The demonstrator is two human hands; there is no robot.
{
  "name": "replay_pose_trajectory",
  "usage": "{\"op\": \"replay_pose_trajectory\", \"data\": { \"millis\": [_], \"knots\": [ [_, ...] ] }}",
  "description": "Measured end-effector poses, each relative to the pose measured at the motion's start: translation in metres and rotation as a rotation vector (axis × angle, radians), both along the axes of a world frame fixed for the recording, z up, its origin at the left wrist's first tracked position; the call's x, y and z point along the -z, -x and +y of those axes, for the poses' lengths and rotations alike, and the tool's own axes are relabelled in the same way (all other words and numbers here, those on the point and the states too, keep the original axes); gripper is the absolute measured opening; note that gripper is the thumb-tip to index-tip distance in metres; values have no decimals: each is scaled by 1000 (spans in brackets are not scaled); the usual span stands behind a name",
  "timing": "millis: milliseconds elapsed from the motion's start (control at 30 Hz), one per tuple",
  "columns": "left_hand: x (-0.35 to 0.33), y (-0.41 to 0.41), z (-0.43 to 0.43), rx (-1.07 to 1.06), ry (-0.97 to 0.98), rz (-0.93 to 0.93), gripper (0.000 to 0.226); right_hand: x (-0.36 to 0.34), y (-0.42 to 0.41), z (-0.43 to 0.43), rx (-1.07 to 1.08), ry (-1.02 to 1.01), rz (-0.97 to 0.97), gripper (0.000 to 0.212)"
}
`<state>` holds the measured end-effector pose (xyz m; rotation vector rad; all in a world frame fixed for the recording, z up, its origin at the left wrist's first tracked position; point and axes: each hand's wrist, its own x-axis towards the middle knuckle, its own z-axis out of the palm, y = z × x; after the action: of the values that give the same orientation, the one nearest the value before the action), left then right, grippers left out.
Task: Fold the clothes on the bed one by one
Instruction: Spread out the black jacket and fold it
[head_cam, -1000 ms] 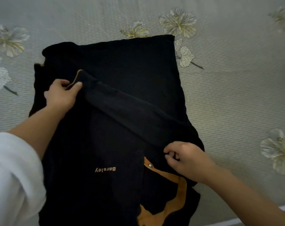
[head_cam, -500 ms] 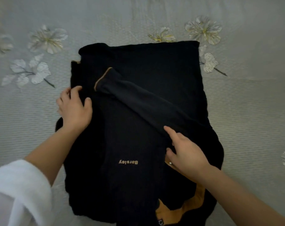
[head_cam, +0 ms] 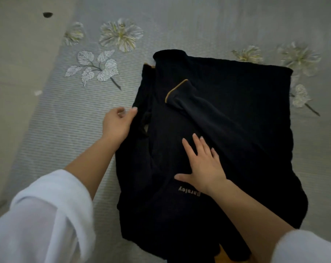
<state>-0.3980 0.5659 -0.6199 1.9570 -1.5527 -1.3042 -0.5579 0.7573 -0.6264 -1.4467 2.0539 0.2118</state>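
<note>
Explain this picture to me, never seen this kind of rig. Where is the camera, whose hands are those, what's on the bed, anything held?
No machine here: a person works with bare hands, and the single camera sits on their head, looking forward and down. So the arms entering from the bottom are the wearer's own, in white sleeves. On the flowered bed cover lies a black garment, partly folded, with one sleeve laid diagonally across it, its cuff trimmed in tan, and the word Barsley printed lower down. The right hand lies flat on the fabric with fingers spread, holding nothing. The left hand is at the garment's left edge, fingers loosely curved; whether it pinches the fabric I cannot tell.
</note>
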Motion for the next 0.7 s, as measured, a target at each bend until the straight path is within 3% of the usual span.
{"op": "replay_pose_trajectory", "data": {
  "millis": [67, 133, 167, 333, 433, 533, 633, 700],
  "knots": [
    [-1, 7, 0, 52, -83, 21, 51, -4, -2, -8, -13, -44, 31, 113],
    [-4, 2, -2, -8, -126, 126, 19, -10, -5, -19, -23, -102, 56, 114],
    [-8, -3, -4, -67, -104, 174, 13, -12, -6, -23, -23, -129, 64, 115],
    [-27, -69, -35, -463, 217, 176, 15, -20, -12, -38, -80, -207, 133, 112],
    [-37, -114, -41, -600, 315, 63, 12, -20, -13, -40, -91, -221, 161, 112],
    [-49, -139, -34, -750, 379, 93, 17, -20, -14, -40, -92, -209, 168, 110],
    [-69, -131, -13, -790, 491, 184, 20, -20, -13, -37, -89, -182, 151, 111],
    [-87, -103, 6, -726, 614, 205, 9, -20, -11, -31, -63, -143, 107, 111]
  ]
}}
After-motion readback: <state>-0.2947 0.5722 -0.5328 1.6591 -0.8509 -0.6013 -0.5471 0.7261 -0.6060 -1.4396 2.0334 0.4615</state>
